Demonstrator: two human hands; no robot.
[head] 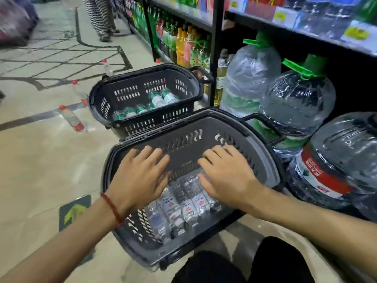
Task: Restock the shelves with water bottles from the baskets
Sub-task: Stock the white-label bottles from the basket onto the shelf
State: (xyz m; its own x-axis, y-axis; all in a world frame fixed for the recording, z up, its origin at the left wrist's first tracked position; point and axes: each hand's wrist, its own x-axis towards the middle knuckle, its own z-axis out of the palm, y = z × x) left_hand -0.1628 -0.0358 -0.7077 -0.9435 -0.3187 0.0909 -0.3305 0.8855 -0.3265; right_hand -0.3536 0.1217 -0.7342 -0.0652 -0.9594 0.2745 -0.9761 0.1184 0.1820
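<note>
Fingers (158, 160) of my left hand (140, 176) and right hand (226, 174) were loose and empty; I needed to grab one bottle (191, 209) each.

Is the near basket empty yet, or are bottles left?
Not empty. The near basket holds a layer of water bottles lying on their sides, under the open left hand and right hand.

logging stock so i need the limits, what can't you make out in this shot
All in the head view:
- Count of water bottles in the near basket: the left hand and right hand cover some.
- Their label print: too small and blurred.
- Full contents of the far basket: its front wall hides the bottom.
- Print on the shelf price tags: blurred.
</note>
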